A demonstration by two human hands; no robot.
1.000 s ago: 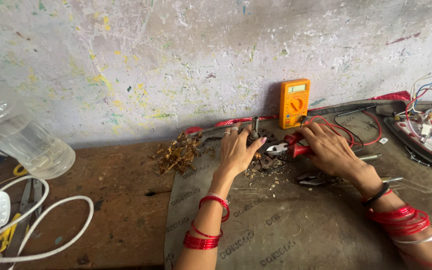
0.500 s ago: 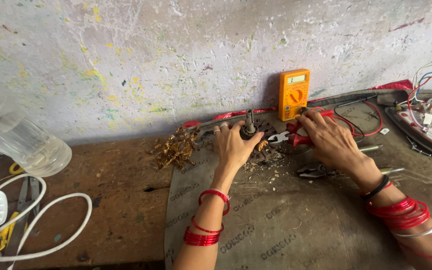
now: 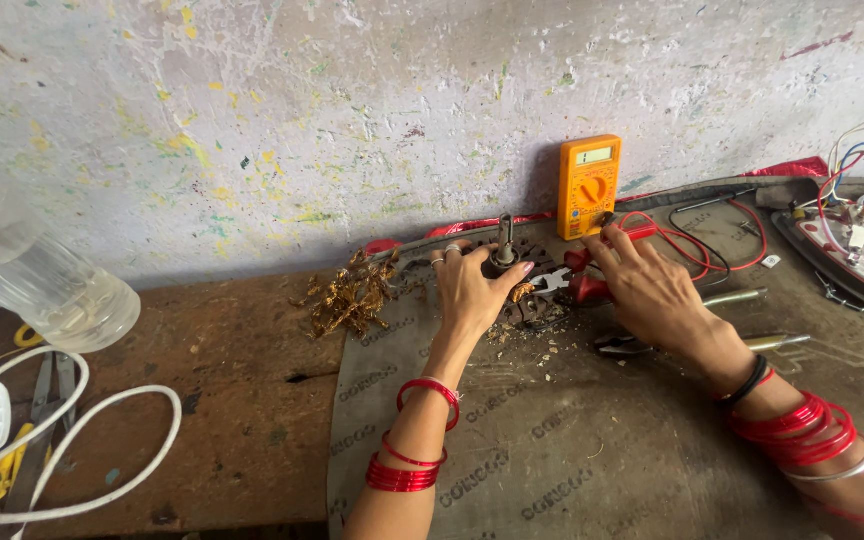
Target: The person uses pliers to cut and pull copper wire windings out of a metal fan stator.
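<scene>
Left hand (image 3: 472,285) grips a motor (image 3: 505,258); right hand (image 3: 647,290) closes on red pliers (image 3: 582,275).
The pliers could slip and nick fingers, since the motor stands loose among scraps on the counter (image 3: 572,440).

multimeter (image 3: 589,186) and red leads (image 3: 697,243) crowd behind; mat (image 3: 572,460) in front open.

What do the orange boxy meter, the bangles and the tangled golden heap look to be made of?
Orange boxy meter: likely matte moulded plastic, judging by its even colour and rounded edges. Red bangles: glossy, possibly glass or plastic; one silvery ring looks metallic. Tangled golden heap: thin shiny strands, seemingly copper wire.
</scene>
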